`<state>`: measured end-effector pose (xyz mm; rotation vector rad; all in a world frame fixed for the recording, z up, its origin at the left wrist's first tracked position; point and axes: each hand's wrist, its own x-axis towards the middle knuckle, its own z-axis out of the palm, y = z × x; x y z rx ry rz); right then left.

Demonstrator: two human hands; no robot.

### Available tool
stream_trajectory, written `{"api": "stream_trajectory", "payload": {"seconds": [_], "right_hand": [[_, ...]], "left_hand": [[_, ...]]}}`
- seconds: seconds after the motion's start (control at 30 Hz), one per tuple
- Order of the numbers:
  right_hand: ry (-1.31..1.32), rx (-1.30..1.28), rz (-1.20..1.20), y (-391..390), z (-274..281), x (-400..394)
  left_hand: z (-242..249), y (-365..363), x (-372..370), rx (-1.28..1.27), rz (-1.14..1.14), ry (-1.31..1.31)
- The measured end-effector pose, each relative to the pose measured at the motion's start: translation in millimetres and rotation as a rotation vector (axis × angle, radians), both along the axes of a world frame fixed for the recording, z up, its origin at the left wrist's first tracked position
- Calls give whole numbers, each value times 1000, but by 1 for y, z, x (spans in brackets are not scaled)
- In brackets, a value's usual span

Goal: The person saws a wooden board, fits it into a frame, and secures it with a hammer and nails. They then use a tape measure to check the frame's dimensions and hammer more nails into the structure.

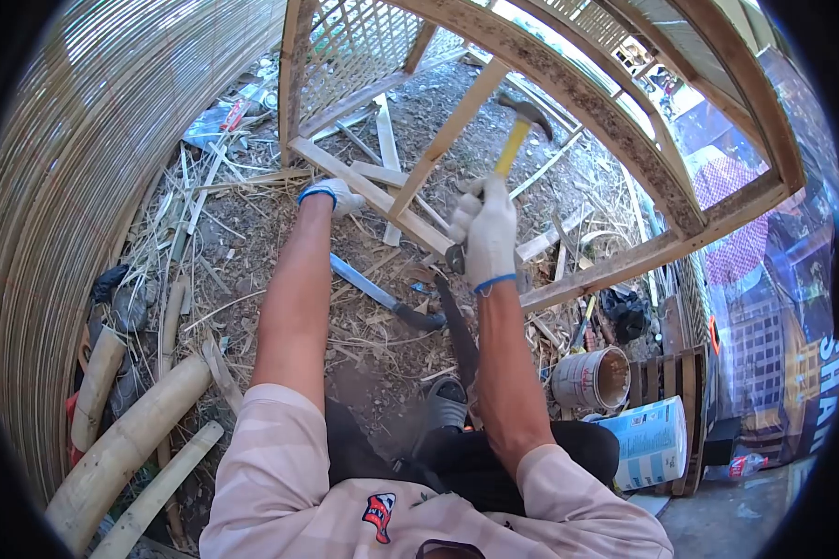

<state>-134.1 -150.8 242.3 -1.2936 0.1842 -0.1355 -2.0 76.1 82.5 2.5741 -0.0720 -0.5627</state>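
Observation:
My left hand (336, 195), in a white glove with a blue cuff, is closed at the lower rail (382, 203) of a wooden frame; its fingertips are partly hidden. My right hand (489, 228), gloved the same way, grips a claw hammer (515, 144) by its yellow handle. The hammer's dark head points up and away from me, beside a slanting wooden strut (449, 135). That strut meets the lower rail between my hands. Ahead of me the wooden frame (569, 79) carries woven lattice panels (359, 56).
A blue-and-black tool (373, 291) lies on the littered ground below the rail. Thick bamboo pieces (135, 447) lie at lower left, beside a slatted bamboo wall (112, 158). At right are an open bucket (591, 377), a blue-and-white tub (641, 445) and a printed banner (774, 279).

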Motion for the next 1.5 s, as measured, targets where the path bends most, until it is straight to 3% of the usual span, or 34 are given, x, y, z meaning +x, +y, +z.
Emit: {"api": "stream_trajectory", "payload": {"seconds": [0.13, 0.27, 0.3, 0.43, 0.53, 0.57, 0.7, 0.77, 0.8, 0.83, 0.9, 0.97, 1.07, 1.17, 1.27, 1.3, 1.4, 1.43, 1.5], "right_hand": [[-183, 371, -221, 19, -9, -1], [54, -69, 167, -23, 20, -5], [29, -83, 97, -25, 26, -7], [-218, 503, -333, 14, 16, 10], [76, 3, 125, 2, 6, 3], [57, -116, 100, -12, 12, -5], [-214, 434, -312, 11, 16, -12], [-96, 292, -178, 40, 0, 7], [-37, 218, -118, 45, -6, 12], [15, 213, 102, 32, -4, 9], [-19, 105, -18, 11, -6, 1], [-56, 119, -144, 6, -7, -17], [-180, -86, -253, -5, -31, -32], [-633, -879, -369, -25, -32, -25], [-1096, -1219, -169, -47, 6, -14], [-1159, -1387, 12, -63, 22, -6], [-484, -1587, -126, -82, 32, 19], [-509, -1670, -197, -83, 39, 19], [-603, -1578, -158, -72, 41, 9]], "left_hand": [[-18, 6, 20, -59, 36, -30], [-20, -1, 14, -56, 0, -95], [-16, 0, 14, -55, 1, -79], [-11, -3, 18, -46, 20, -4], [16, -12, 4, -6, -10, -34], [20, -14, 3, 1, -27, -33], [0, -17, 12, 7, -13, -54], [7, -16, 11, 11, -18, -29], [-7, -18, 16, -8, -38, -50], [-34, -18, 30, -26, -56, -76], [-48, -10, 40, -32, -86, -90], [-30, -4, 27, -59, -30, -96], [-25, 11, 14, -86, 28, -78], [-26, 27, 13, -51, 81, 10], [-29, 39, 9, -59, 92, -5], [-33, 41, 9, -56, 111, -7], [-8, 39, -3, -44, 112, 66], [-5, 39, -3, -48, 111, 54], [1, 39, -4, -78, 122, -5]]}}
